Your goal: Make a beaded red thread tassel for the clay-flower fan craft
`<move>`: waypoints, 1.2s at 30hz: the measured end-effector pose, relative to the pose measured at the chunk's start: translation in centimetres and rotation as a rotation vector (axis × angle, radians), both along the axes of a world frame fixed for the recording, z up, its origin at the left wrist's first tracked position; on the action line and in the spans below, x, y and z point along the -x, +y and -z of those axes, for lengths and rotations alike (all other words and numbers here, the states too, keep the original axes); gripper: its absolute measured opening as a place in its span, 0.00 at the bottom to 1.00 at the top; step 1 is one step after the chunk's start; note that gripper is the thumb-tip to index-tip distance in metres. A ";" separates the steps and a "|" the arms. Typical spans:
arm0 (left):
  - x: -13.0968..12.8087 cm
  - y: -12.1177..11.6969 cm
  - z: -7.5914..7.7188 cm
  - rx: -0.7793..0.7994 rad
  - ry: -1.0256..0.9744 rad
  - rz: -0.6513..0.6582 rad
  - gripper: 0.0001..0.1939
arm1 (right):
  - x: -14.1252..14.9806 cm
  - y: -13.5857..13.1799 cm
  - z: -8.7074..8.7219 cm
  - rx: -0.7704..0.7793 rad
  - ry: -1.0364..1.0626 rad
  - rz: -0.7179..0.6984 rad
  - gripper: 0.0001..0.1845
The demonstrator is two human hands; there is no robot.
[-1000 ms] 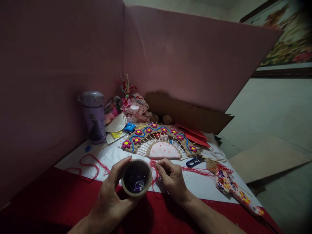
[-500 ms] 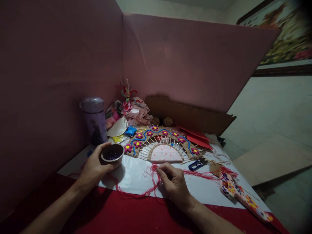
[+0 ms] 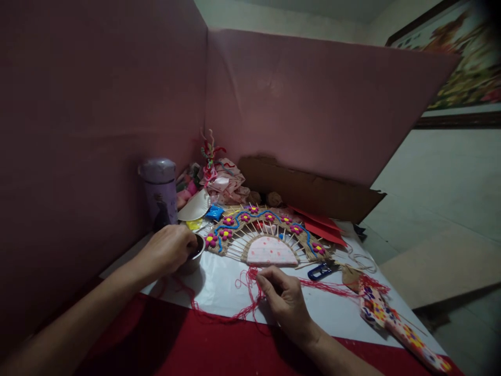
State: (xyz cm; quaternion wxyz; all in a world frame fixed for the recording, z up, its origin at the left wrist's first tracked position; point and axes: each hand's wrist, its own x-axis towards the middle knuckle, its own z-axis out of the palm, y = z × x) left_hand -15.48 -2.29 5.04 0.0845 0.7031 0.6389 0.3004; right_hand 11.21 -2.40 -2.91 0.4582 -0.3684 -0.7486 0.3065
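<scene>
My left hand is over a small round cup, its curled fingertips dipping inside the rim. What they touch in there is hidden; dark contents show in part. My right hand is closed in a pinch at a tangle of red thread, just in front of the fan-shaped piece. That piece has thin sticks woven with brown twine, purple flowers with yellow centres, a wavy blue line and a spotted pale half-round centre. Strands of red thread run right to a flower-patterned handle-like strip.
A purple tumbler stands behind my left hand. Crumpled pink fabric, a blue packet and red paper lie at the back. A dark blue cutter-like tool lies right of centre. Pink panels wall the table in.
My left hand has let go of the cup's side and moved over its top, fingers now inside. The cup is lower, seemingly on the table. My right hand keeps its pinch. The view has shifted slightly.
</scene>
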 end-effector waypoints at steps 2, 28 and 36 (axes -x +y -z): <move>-0.9 0.3 -0.9 0.168 0.341 0.038 0.12 | 0.0 0.0 0.0 0.001 0.005 -0.003 0.12; -9.1 -1.3 1.4 0.721 -1.655 0.165 0.07 | -0.3 -0.3 -0.5 -0.140 0.206 0.053 0.09; -9.9 0.5 3.9 0.715 -1.703 0.309 0.07 | -0.3 -0.1 -0.8 -0.172 0.225 0.053 0.08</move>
